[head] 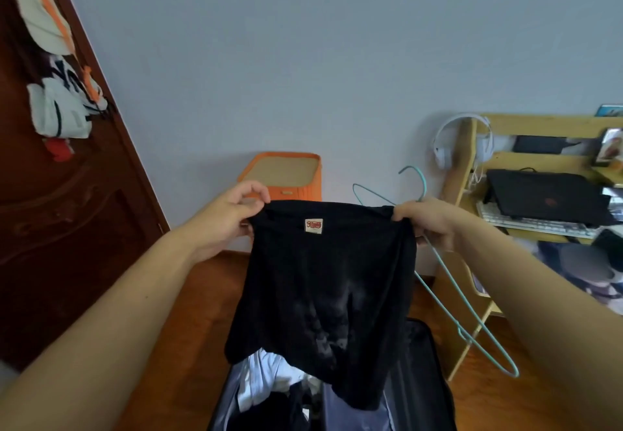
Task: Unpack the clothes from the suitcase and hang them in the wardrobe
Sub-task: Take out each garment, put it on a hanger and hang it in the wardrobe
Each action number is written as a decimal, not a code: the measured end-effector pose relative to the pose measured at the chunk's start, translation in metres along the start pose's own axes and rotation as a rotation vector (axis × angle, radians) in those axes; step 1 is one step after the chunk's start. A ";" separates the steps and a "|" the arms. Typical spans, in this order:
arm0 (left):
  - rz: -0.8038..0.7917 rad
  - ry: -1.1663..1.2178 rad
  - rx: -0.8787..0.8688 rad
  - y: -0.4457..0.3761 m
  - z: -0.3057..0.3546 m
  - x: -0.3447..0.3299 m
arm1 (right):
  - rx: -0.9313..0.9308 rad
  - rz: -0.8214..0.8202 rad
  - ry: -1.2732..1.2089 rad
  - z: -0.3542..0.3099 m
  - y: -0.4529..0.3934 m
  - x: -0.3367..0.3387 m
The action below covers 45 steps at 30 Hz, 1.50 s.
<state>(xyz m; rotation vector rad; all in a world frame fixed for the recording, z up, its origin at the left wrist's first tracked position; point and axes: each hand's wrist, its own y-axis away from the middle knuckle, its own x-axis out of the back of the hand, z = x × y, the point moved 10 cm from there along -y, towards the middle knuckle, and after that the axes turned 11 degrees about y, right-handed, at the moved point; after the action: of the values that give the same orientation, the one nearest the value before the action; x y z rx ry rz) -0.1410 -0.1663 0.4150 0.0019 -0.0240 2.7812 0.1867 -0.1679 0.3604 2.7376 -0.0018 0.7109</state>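
above the open suitcase (428, 380), held up at chest height: black garment (323, 282), stretched flat between both hands, small red-and-cream label (314, 225) facing out near the top edge. left hand (232, 213) pinching the top left corner, fingers (251, 191) clamped on the cloth. right hand (426, 220) gripping the top right corner, fingers curled round the cloth and round a teal wire hanger (448, 272) together, hanger sloping down toward the floor. below, in the suitcase, white and dark clothes (269, 387) heaped. dark wooden wardrobe (67, 211) at left, orange basket (286, 174) against the wall, table (539, 231) at right with laptop (546, 198), keyboard and white headphones (445, 151).
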 end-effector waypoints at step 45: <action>0.214 0.038 0.135 -0.011 0.033 -0.047 | 0.688 -0.214 -1.142 -0.115 0.066 -0.030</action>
<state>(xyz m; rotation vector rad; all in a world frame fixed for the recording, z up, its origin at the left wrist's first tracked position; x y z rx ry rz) -0.0929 -0.1732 0.4476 -0.0202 0.1834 2.9904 0.1012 -0.1982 0.4609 3.2492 0.3183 -1.1459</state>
